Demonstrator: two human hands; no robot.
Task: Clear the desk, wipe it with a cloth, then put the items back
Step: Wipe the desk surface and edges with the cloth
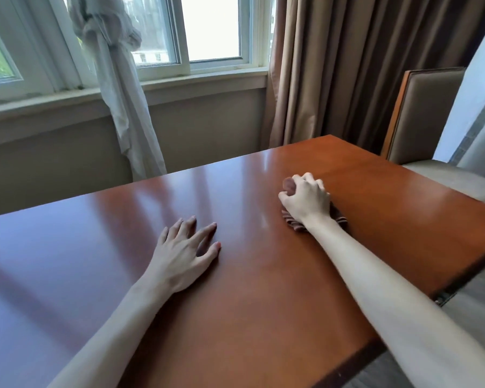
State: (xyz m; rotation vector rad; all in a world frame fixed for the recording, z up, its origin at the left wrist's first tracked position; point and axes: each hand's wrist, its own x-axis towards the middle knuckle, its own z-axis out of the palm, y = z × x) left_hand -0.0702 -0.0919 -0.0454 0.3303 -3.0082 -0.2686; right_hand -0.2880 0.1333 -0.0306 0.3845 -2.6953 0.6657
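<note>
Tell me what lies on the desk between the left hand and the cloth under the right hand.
Nothing: in the head view only bare, glossy desk separates the left hand from the cloth that the right hand grips.

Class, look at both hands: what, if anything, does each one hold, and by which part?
The right hand grips a bunched brown cloth around its middle. The left hand holds nothing.
</note>
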